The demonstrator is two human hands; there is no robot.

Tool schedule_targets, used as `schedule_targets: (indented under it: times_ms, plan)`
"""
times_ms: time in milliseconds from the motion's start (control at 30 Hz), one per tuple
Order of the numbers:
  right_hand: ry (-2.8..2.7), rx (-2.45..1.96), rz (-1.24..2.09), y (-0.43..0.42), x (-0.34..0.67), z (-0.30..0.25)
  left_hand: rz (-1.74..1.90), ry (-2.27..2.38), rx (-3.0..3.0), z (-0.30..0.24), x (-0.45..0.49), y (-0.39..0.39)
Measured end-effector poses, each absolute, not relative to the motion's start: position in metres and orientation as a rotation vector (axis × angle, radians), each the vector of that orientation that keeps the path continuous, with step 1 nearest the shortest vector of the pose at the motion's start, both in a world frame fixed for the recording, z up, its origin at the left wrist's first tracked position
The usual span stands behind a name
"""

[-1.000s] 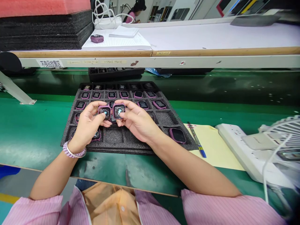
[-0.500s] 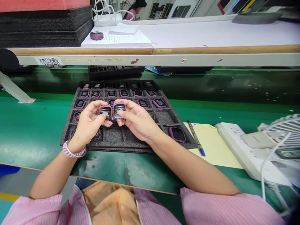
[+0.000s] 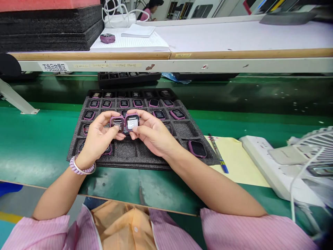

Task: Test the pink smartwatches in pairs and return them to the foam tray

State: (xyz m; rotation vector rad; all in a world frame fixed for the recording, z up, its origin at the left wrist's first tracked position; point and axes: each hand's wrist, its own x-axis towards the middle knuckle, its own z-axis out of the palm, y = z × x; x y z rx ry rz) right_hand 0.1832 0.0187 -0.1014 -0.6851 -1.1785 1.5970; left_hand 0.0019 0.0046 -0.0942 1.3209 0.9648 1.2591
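Note:
My left hand [image 3: 102,133] is closed on a purple smartwatch [image 3: 117,122], its thumb on the lower part of a dark screen with white text. Close beside it, my right hand [image 3: 153,133] grips a second purple smartwatch [image 3: 132,121], whose screen shows a white panel; the thumb rests at its lower edge. Both watches are without straps and face up toward me. They are held above a dark grey foam tray [image 3: 125,152], where several more purple watches sit in compartments, among them one watch [image 3: 197,149] at the front right. My hands hide the tray's middle.
Right of the tray lie a pen [image 3: 218,154] on yellow paper [image 3: 239,159], a white power strip [image 3: 270,166] and a small fan [image 3: 316,146]. A shelf [image 3: 234,40] spans the back, bearing black foam [image 3: 49,29], a notebook [image 3: 130,42] and another watch [image 3: 107,38]. A person [image 3: 149,10] is beyond.
The screen of the watch in my right hand has switched from white text on black to a white panel. My right thumb has shifted slightly down. Both hands otherwise stay in place.

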Motion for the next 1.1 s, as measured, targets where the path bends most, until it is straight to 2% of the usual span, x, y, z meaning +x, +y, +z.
schedule_targets:
  times_ms: [1100]
  plan:
    - [-1.182, -0.703, 1.541, 0.0207, 0.1839, -0.1068, 1.229, 0.926, 1.223, -0.0914, 0.0023, 0.0012]
